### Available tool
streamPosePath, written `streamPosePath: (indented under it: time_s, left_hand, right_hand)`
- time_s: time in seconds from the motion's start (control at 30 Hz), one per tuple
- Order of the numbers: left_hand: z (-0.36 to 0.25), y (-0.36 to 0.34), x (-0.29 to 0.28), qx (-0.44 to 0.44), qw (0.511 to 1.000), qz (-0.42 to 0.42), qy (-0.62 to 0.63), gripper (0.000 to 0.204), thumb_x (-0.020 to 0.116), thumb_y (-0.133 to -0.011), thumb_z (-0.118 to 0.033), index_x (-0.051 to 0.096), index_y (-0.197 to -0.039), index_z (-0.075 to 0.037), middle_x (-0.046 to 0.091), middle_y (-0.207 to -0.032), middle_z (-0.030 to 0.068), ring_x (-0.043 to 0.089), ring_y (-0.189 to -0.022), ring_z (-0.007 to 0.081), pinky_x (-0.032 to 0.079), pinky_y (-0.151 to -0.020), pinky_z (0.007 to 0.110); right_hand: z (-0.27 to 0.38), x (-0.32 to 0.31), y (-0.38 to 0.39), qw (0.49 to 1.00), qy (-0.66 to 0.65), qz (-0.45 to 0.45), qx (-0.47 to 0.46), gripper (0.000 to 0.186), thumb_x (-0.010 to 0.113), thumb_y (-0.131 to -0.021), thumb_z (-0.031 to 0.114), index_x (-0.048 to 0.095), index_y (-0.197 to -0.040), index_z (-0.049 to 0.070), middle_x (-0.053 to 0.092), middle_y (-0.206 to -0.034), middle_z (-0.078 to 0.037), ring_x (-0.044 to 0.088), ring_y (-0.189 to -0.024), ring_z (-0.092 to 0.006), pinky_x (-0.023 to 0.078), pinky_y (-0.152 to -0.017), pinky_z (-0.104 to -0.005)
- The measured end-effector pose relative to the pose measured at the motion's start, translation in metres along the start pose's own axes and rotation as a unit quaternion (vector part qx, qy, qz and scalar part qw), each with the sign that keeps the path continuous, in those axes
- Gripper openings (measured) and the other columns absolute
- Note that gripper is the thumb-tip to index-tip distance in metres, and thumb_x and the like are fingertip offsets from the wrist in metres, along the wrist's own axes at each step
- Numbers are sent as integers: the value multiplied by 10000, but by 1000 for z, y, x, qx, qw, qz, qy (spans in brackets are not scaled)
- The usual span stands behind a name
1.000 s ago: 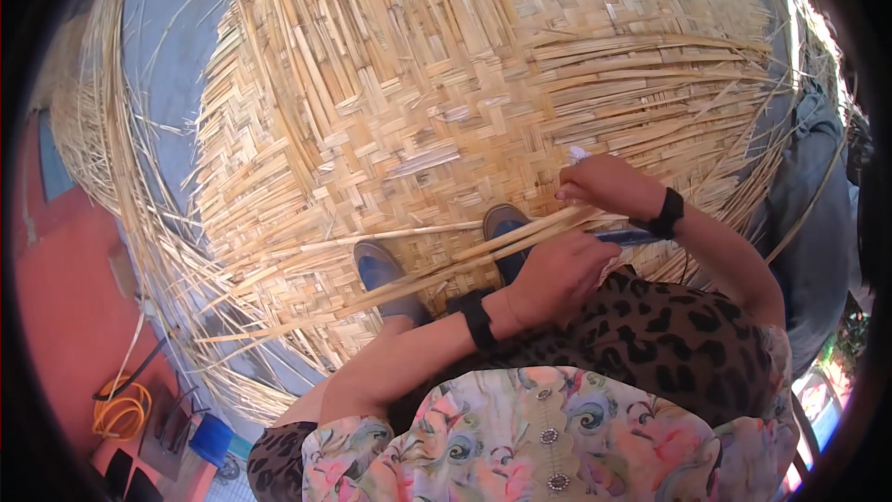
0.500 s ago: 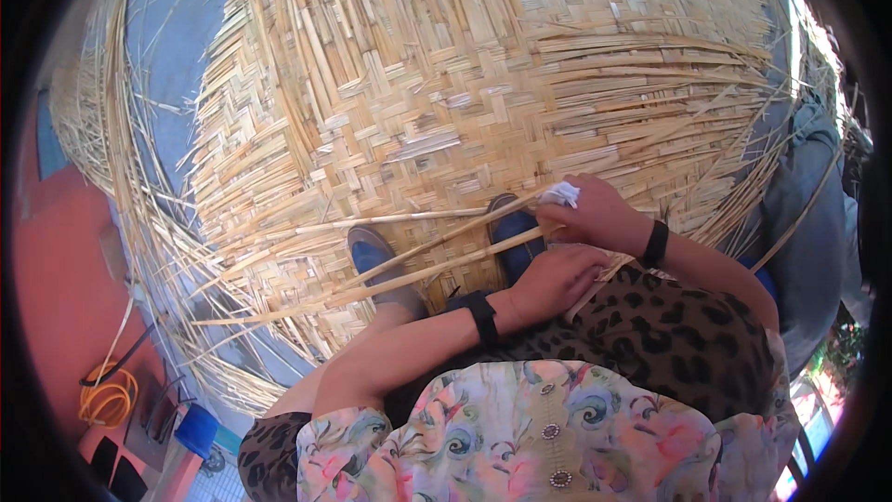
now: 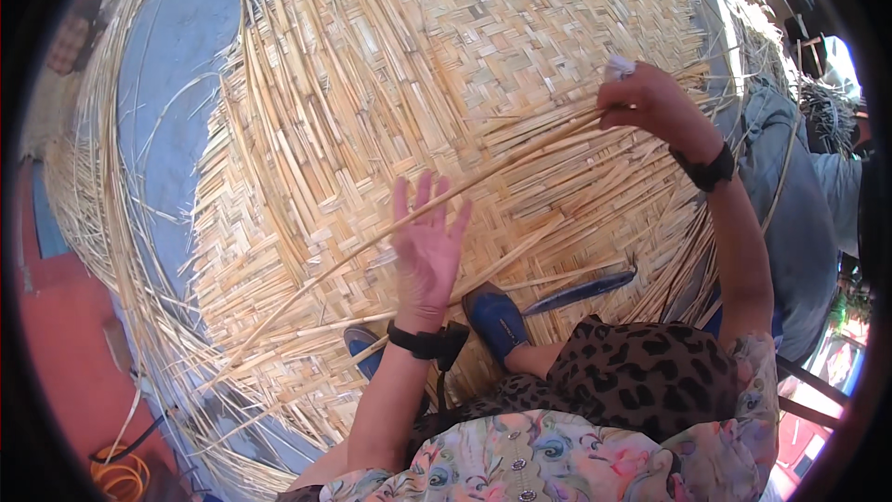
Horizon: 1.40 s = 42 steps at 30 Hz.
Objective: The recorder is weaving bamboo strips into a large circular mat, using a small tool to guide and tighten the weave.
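My right hand (image 3: 646,102), with white wrapping on a finger, is raised at the upper right, pinching a long cane strip (image 3: 511,153) that runs diagonally to the lower left. My left hand (image 3: 426,246) is open with spread fingers in the middle, the strip crossing over them; whether they touch it I cannot tell. Both are above a woven cane mat (image 3: 557,19) with many loose split strips along its edges. A long dark blue blade-like tool (image 3: 581,288) lies near my blue shoes (image 3: 492,321), which stand on the mat.
A bundle of loose cane (image 3: 84,186) runs down the left side over grey-blue ground (image 3: 167,56). Beyond it are a red floor (image 3: 70,335) and a coiled orange hose (image 3: 121,479). Grey-blue cloth (image 3: 790,242) hangs close at my right.
My right hand has risen forward and right with the strip. My left hand has moved forward from my lap and opened. The dark tool now shows uncovered, and the view has shifted.
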<state>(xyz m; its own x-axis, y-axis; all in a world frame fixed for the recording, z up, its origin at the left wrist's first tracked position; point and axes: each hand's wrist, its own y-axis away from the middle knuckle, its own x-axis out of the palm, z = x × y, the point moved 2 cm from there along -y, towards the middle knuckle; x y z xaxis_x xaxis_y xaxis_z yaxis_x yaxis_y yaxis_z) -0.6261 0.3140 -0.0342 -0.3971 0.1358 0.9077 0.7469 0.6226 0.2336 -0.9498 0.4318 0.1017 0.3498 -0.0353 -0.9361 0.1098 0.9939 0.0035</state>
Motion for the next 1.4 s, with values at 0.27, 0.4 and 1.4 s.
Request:
streamPosePath:
  time_s: [0.27,0.4,1.4]
  left_hand:
    - [-68,-28,-93,197,944,-214,157,464,700,-914,-376,558,-1262,-104,585,-1309,85,539,-1227,248,415,-1081,496]
    - [-13,-37,-52,39,980,-180,73,326,669,-944,-323,573,-1165,-102,638,-1170,83,576,-1132,241,427,-1052,477]
    - [-90,-206,-49,-155,885,-62,-434,341,641,-928,-271,650,-1125,7,698,-923,90,616,-808,128,475,-677,268]
  right_hand:
    - [-103,-54,11,881,313,-232,268,473,666,-824,36,587,-1282,126,665,-1163,-164,639,-1012,-326,504,-876,-463]
    - [76,76,-83,984,82,-151,-53,773,827,-717,370,526,-1387,131,601,-1338,-107,585,-1186,-267,401,-1107,-395]
    - [-45,263,-230,917,-302,-98,239,331,456,-995,135,490,-1302,16,649,-1066,-172,641,-959,-255,490,-825,-347]
